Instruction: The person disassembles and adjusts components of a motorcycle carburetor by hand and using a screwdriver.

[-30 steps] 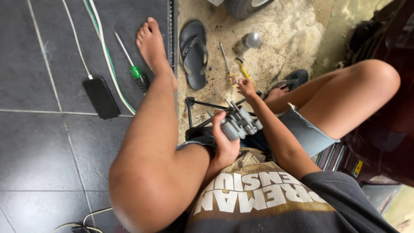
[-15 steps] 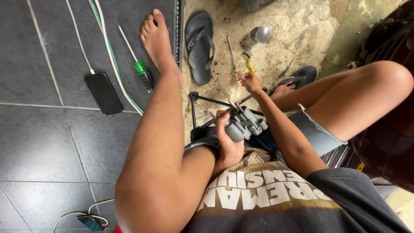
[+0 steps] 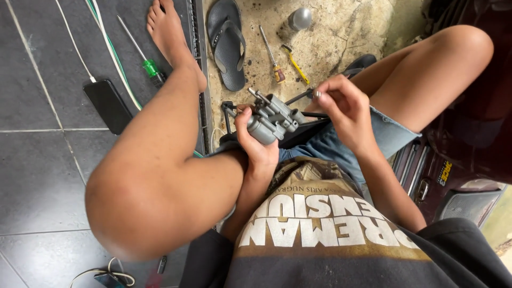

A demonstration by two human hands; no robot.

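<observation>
From here I can't make out the tiny piece pinched in my right hand [image 3: 341, 104], and my left hand [image 3: 256, 141] hides the underside of the grey metal part [image 3: 272, 118].

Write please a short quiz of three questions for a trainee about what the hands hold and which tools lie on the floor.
1. True or false: the left hand grips the grey metal part.
2. Which tool lies on the dark tiles near the bare foot?
A. the green-handled screwdriver
B. a hammer
C. a saw
3. Fill in: the right hand pinches a small ______ piece between its fingertips.

Key
1. True; the part rests above the lap.
2. A. A brown-handled screwdriver and a yellow tool lie on the concrete beside the sandal.
3. Metal; what kind it is, is too small to tell.
</observation>
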